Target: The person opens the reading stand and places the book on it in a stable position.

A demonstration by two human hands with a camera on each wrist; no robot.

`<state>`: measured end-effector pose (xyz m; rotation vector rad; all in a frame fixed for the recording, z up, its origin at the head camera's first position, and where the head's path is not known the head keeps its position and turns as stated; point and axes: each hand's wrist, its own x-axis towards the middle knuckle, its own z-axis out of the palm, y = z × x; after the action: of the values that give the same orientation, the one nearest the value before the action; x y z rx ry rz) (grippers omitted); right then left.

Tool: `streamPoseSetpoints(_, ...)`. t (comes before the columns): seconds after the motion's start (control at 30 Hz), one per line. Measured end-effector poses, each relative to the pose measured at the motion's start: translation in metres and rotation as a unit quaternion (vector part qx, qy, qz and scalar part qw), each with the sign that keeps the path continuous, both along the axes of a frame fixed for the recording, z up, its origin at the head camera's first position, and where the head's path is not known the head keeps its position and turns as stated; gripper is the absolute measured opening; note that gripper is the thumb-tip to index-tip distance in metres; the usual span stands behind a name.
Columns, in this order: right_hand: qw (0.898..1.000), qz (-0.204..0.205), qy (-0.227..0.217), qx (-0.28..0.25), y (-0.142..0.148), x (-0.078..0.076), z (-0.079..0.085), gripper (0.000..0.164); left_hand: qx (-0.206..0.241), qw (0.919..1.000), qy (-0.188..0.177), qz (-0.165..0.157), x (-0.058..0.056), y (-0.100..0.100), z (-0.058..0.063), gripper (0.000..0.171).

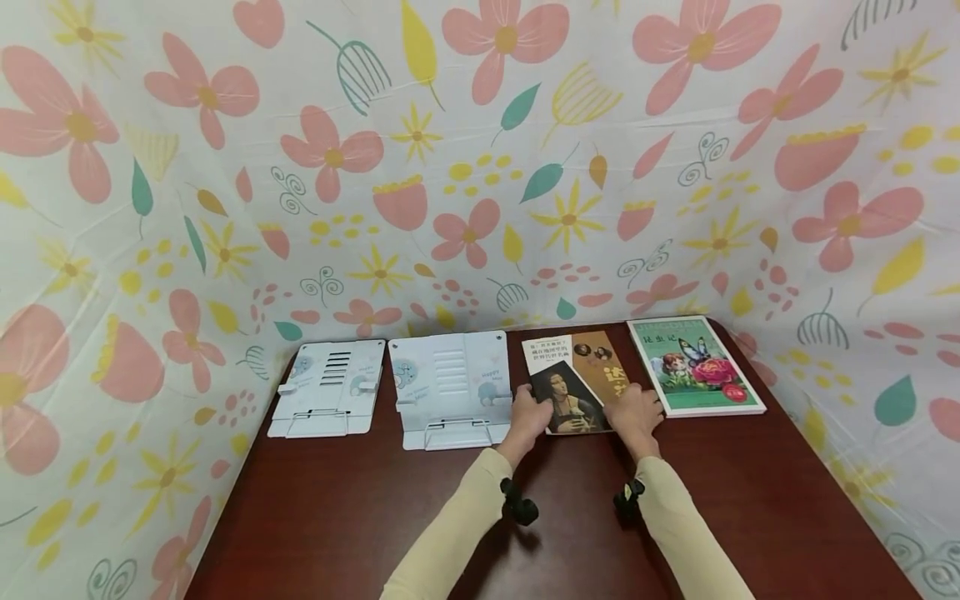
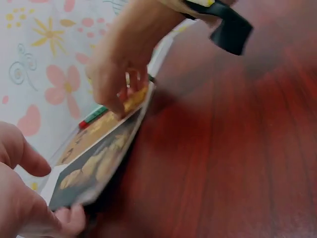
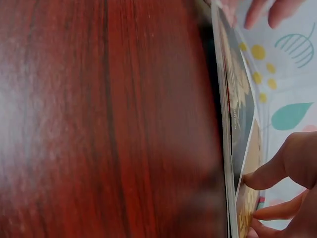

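Note:
A paperback book point(image 1: 573, 396) with a painted portrait on a dark triangle of its cover lies toward the back of the table, between both hands. At its left edge, my left hand point(image 1: 529, 417) grips the lower corner; in the left wrist view its fingertips point(image 2: 74, 218) curl at the near edge. My right hand point(image 1: 634, 417) holds the opposite side, its thumb on the brown part of the cover and other fingertips point(image 3: 260, 214) by the right edge. Dark shadow shows under the book's near edge in the right wrist view.
To the left stand two white book stands with elephant prints, a smaller one point(image 1: 326, 392) and a larger one point(image 1: 452, 387). A green book point(image 1: 697, 367) with a butterfly and pink flower lies at the right. Flowered cloth point(image 1: 465, 167) hangs behind the dark red table point(image 1: 337, 517).

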<state>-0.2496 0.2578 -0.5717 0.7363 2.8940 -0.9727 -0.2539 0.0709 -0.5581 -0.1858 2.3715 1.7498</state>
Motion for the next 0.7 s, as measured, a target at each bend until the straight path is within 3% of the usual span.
streamPoseSetpoints(0.13, 1.0, -0.002, 0.009, -0.009, 0.003, 0.008, 0.0, 0.044, -0.006, 0.9998, 0.001, -0.018, 0.001, 0.003, -0.001, 0.053)
streamPoseSetpoints(0.27, 0.999, 0.024, 0.041, -0.027, 0.009, 0.014, 0.0, 0.047, -0.025, 0.994, 0.084, -0.065, -0.001, -0.003, 0.009, 0.037)
streamPoseSetpoints(0.37, 0.993, 0.032, 0.075, -0.085, 0.017, 0.014, 0.001, 0.052, -0.039, 0.9803, 0.156, -0.115, -0.005, -0.015, 0.022, 0.03)
streamPoseSetpoints(0.5, 0.967, 0.05, 0.13, -0.213, 0.029, 0.013, 0.009, 0.045, -0.046, 0.9658, 0.209, -0.147, -0.011, -0.036, 0.044, 0.035)
streamPoseSetpoints(0.6, 0.94, 0.081, 0.16, -0.29, 0.033, 0.012, 0.018, 0.04, -0.059, 0.9587, 0.24, -0.142, -0.016, -0.053, 0.059, 0.041)
streamPoseSetpoints(0.7, 0.916, 0.117, 0.189, -0.335, 0.028, 0.009, 0.03, 0.037, -0.064, 0.9513, 0.274, -0.125, -0.02, -0.07, 0.074, 0.039)
